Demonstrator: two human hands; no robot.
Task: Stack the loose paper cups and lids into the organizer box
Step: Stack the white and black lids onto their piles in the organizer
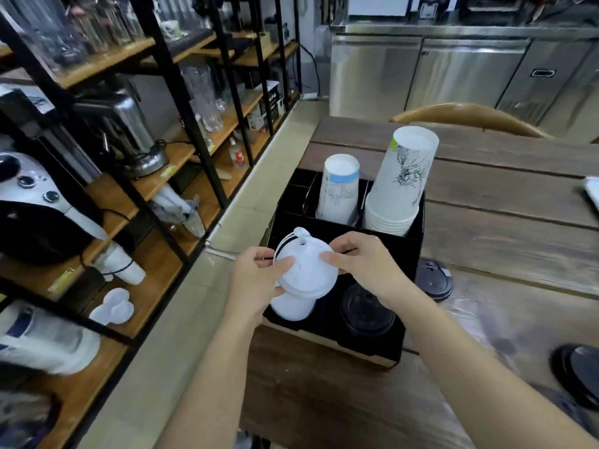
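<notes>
A black organizer box (409,267) stands at the left edge of a wooden table. Its back compartments hold a stack of upturned white paper cups with a blue band (340,192) and a taller stack with a drawing (402,186). Both hands grip a stack of white lids (306,270) over the front left compartment: my left hand (256,280) on its left side, my right hand (359,260) on its right. More white lids (293,307) sit below in that compartment. Black lids (368,311) fill the front right compartment.
A loose black lid (434,280) lies on the table (502,222) just right of the box, another dark lid (580,374) at the right edge. Wood-and-metal shelves (155,150) with glasses and appliances run along the left. A chair back (466,116) and steel cabinets stand behind.
</notes>
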